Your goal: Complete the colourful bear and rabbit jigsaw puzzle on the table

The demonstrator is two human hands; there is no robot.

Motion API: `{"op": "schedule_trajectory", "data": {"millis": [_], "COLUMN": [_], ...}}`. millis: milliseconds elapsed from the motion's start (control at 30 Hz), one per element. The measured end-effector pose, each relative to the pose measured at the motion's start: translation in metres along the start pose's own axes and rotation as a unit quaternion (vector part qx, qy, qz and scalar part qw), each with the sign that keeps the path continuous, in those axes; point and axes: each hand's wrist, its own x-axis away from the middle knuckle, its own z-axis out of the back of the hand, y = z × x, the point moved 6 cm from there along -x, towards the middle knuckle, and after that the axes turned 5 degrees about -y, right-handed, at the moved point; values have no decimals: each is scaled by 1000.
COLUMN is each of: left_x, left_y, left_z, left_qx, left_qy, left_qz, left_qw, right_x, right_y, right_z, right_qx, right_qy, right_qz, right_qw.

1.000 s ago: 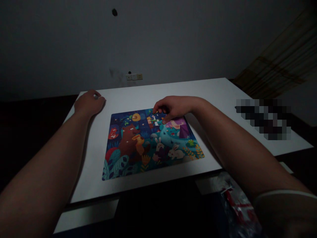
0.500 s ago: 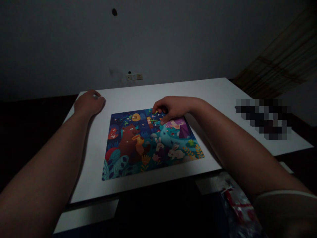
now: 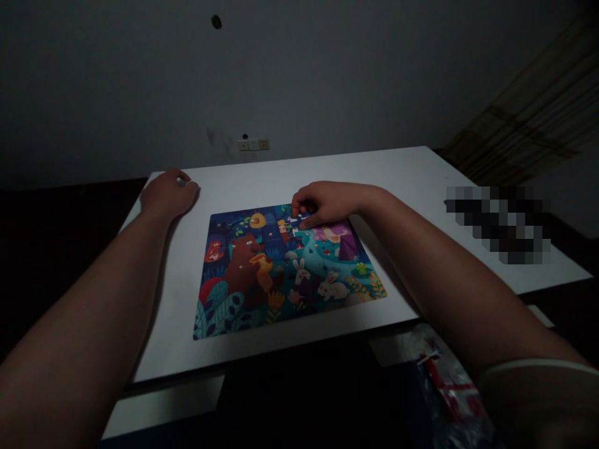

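A colourful picture board (image 3: 262,268), perhaps a jigsaw puzzle, lies flat on the white table. It has rounded corners and shows a brown bear, rabbits and a blue animal. My right hand (image 3: 321,202) is over its upper right part, fingers curled and thumb bent toward them in a pinch. Small white patches show on the board by those fingertips. Whatever may be between them is too small or hidden to make out. Off the board's upper left corner, my left hand (image 3: 169,192) rests on the table as a loose fist. I see nothing held in it.
The white table (image 3: 374,168) reaches back toward a grey wall with sockets (image 3: 253,144). A pixelated dark object (image 3: 500,224) lies at the table's right. Below the front edge, a clear plastic bag with red print (image 3: 452,393) is by my right forearm.
My right thumb and fingertips have drawn slightly closer together over the board, and the fingertips have shifted a little to the right. My left hand stays where it was.
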Motion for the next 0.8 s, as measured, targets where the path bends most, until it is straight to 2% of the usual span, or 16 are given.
{"op": "schedule_trajectory", "data": {"millis": [800], "left_x": [1], "left_y": [0], "left_z": [1], "left_qx": [-4], "left_qy": [10], "left_qz": [-10], "left_qw": [1000], "right_x": [-1], "right_y": [5], "right_z": [2], "right_qx": [5], "right_qy": [10], "right_qz": [-29], "right_qw": [1000]}}
